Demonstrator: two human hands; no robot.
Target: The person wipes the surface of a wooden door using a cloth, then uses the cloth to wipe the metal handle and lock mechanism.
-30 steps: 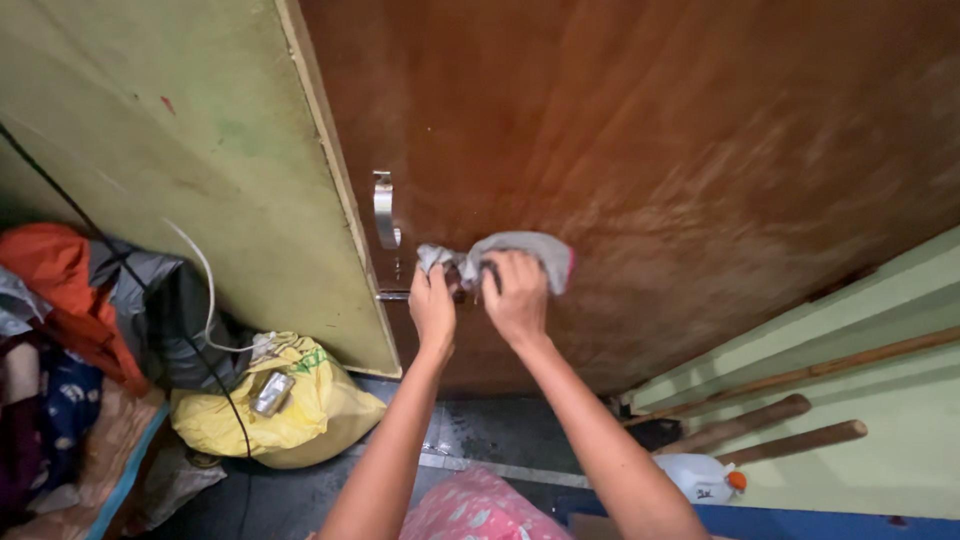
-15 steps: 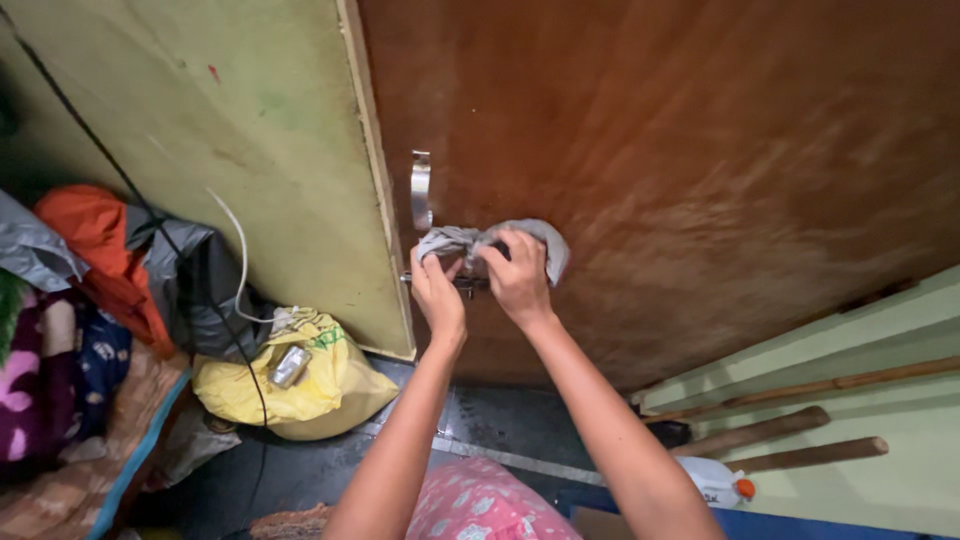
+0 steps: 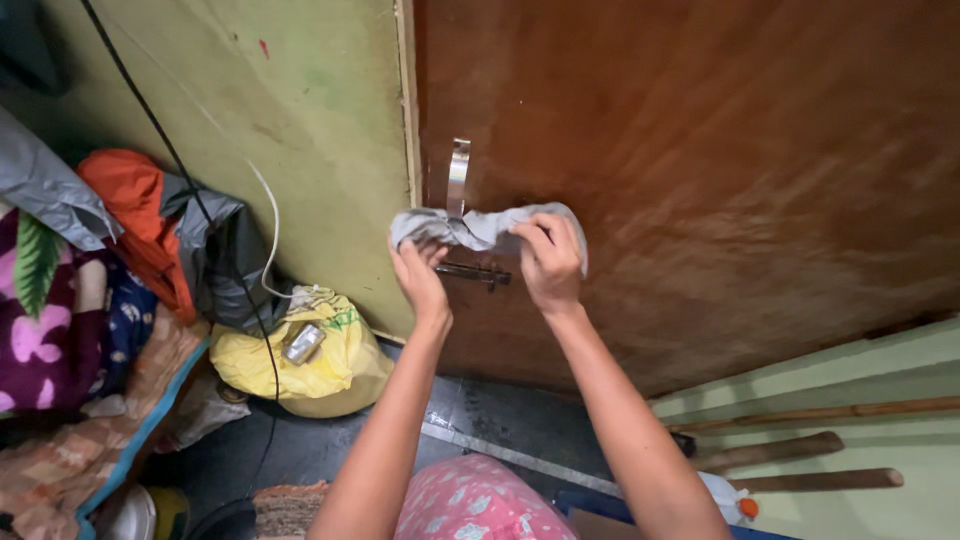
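Observation:
Both of my hands hold a grey cloth [image 3: 478,226] stretched between them against a brown wooden door [image 3: 700,160]. My left hand [image 3: 418,278] grips the cloth's left end near the door's edge. My right hand [image 3: 550,263] grips its right end. Above the cloth a metal pull handle [image 3: 458,176] is fixed upright on the door. Just below the cloth, between my hands, a dark sliding bolt [image 3: 476,272] shows on the door.
A green wall [image 3: 290,120] stands left of the door, with a black cable [image 3: 170,150] across it. A yellow bag [image 3: 300,360] and piled clothes [image 3: 110,250] lie at the left. Wooden poles [image 3: 800,450] lean at the right, by a white jug [image 3: 725,498].
My hands have moved apart and lifted the cloth, stretching it out and uncovering the bolt. The camera view has shifted, so the door sits further right.

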